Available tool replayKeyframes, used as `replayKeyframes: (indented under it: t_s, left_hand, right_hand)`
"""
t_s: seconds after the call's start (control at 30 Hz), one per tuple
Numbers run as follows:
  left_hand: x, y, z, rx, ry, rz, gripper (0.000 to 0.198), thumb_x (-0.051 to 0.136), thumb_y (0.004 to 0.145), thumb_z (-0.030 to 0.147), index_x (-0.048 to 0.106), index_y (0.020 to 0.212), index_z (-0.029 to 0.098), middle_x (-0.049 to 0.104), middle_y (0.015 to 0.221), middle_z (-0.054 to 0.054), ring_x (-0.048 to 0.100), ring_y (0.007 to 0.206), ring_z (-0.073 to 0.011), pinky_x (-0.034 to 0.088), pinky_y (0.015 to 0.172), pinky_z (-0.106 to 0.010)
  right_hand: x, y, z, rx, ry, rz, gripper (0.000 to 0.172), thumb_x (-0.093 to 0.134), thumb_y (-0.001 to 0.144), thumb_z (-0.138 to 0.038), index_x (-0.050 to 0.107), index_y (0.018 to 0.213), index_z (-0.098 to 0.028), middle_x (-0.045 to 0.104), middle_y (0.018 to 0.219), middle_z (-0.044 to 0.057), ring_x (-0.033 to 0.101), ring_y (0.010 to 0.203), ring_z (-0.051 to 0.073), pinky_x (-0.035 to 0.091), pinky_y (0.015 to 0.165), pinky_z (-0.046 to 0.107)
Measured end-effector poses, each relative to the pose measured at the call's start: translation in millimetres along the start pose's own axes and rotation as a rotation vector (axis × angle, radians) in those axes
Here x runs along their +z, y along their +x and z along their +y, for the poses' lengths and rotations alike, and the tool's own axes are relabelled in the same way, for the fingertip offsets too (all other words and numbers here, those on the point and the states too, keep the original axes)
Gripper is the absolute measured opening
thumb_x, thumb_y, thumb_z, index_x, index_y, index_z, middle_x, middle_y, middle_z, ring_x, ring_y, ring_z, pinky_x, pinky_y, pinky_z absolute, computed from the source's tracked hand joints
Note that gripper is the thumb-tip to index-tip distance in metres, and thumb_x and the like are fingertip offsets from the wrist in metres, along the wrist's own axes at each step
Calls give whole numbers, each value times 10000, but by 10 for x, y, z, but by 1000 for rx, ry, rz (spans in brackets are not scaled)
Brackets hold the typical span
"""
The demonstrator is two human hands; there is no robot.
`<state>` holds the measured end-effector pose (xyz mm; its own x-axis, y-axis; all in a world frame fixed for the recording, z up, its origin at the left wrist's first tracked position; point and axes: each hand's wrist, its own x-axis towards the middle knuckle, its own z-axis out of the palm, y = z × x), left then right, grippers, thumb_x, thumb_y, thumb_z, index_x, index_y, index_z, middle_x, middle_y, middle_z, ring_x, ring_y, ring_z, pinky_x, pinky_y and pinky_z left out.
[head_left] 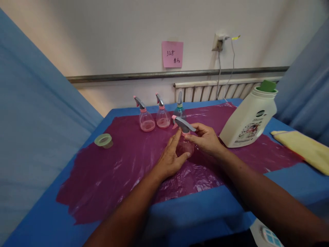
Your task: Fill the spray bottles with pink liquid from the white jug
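Note:
Upright on the purple plastic sheet (123, 164) stands a clear spray bottle (185, 147) with a grey and pink trigger head. My left hand (171, 157) is wrapped against the bottle's body, thumb in front and fingers along its left side. With thumb and fingers, my right hand (205, 139) grips the pink collar under the spray head. Just behind are a spray bottle with pink liquid (147, 125), a similar pink one (163, 121) and a teal spray bottle (179, 111), which is partly hidden by the held bottle's head.
A large white jug (250, 118) with a green piece in its mouth stands right of my hands. Beyond it lies a yellow cloth-like item (304, 147). A small green-rimmed cup (104, 140) sits at the left. Blue curtains (31, 103) flank the blue-covered table (195, 206).

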<state>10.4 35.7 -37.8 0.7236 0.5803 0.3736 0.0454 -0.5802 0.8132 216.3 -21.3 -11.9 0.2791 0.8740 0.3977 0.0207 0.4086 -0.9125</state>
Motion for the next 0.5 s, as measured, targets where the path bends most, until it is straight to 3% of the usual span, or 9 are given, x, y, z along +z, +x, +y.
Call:
replayKeyframes:
  t_s: [0.17,0.37,0.5]
  left_hand:
    - [2,-7,-23,-1,12,1,1043,793,1044,313,188,1888,411,397,1895,-118,396,1759,-393,307,1446,-693]
    - [-7,0,-2,-8,27,0,1028,789,1041,302,211,1881,427,378,1913,-88,331,1788,-406,276,1457,-707]
    - [-10,-5,-3,-28,28,-9,1033,800,1041,324,209,1881,430,349,1929,-87,268,1813,-416,231,1467,-722]
  right_hand:
    - [115,50,25,26,79,44,602,1120,659,-553,698,984,-272,791,969,-2,735,949,211,635,968,396]
    - [30,17,-84,13,123,-18,710,1014,833,-586,729,1430,-329,835,1367,78,782,1278,295,614,1171,506]
    - [-49,-8,-121,10,44,-53,601,984,884,-560,798,1399,-312,847,1387,84,801,1285,313,589,1230,557]
